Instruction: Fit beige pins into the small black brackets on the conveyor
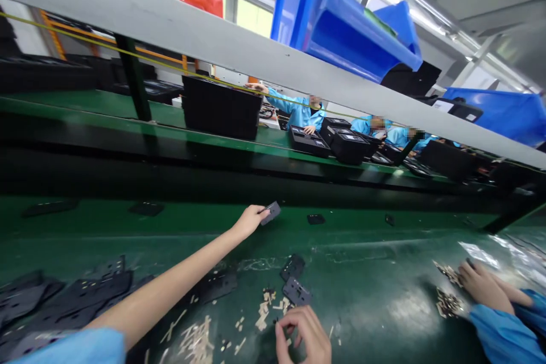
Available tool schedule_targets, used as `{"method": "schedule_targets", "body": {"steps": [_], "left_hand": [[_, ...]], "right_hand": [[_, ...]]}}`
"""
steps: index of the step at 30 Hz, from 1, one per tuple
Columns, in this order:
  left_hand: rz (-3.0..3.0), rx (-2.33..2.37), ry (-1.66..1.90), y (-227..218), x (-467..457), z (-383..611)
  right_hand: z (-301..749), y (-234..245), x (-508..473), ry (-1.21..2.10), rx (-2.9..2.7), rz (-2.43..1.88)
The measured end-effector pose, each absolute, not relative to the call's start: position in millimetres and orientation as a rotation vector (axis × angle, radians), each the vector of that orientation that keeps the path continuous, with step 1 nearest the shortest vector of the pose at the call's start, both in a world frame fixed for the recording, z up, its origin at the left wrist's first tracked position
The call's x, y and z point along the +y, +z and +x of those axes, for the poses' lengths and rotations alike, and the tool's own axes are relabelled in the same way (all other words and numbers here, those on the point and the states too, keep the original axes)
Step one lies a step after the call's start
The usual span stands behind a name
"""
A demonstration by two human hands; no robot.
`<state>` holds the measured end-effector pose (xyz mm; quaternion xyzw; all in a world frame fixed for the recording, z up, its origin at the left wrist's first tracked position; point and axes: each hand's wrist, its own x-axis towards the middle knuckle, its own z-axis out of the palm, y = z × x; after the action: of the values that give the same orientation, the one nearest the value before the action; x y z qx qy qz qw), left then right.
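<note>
The left hand (pixel 249 220) pinches a dark plate (pixel 272 212), its long axis pointing far and right. The right hand (pixel 305 333) curls nearer; whether it pinches anything, I cannot tell.

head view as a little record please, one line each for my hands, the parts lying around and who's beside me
left hand: holds a dark plate over the green bench
right hand: fingers curled, near tan pieces; grip unclear
parts, left: heap of dark plates
parts, centre: pair of dark plates beyond the right hand
beside, right: co-worker's hand by a small pile of pieces
</note>
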<state>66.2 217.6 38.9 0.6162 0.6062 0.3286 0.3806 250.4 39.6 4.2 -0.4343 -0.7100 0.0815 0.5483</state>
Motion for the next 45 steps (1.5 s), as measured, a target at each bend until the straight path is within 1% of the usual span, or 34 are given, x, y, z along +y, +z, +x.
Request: {"method": "schedule_targets", "body": {"steps": [2, 5, 6, 9, 11, 14, 17, 21, 29, 33, 37, 45], "left_hand": [[1.489, 1.458, 0.901, 41, 167, 45], [1.335, 1.339, 1.033, 37, 83, 18], [1.169, 1.205, 1.154, 35, 57, 13], [0.889, 1.013, 1.282, 30, -3, 4], [0.84, 0.986, 1.324, 32, -26, 2], [0.824, 0.97, 1.375, 43, -43, 0], [0.848, 0.981, 1.387, 56, -51, -3], [0.911, 1.093, 1.396, 66, -58, -6], [1.012, 1.221, 1.349, 60, -63, -3], [1.053, 1.265, 1.336, 59, -64, -3], [1.056, 1.263, 1.339, 62, -65, -3], [1.057, 1.225, 1.321, 67, -66, -5]], "right_hand": [[246, 5, 37, 0.373, -1.645, -1.096], [230, 11, 33, 0.775, -1.516, -1.169], [222, 15, 32, 0.914, -1.471, -1.16], [191, 33, 28, 1.246, -1.406, -1.064], [169, 46, 25, 1.37, -1.413, -1.006], [140, 61, 20, 1.472, -1.462, -0.951], [125, 68, 13, 1.47, -1.517, -0.954], [122, 70, 7, 1.313, -1.613, -0.983], [123, 74, 0, 1.004, -1.796, -1.04], [126, 72, 1, 0.925, -1.923, -1.021], [129, 71, 4, 0.953, -1.965, -0.992], [131, 81, 11, 1.238, -1.88, -1.032]]}}
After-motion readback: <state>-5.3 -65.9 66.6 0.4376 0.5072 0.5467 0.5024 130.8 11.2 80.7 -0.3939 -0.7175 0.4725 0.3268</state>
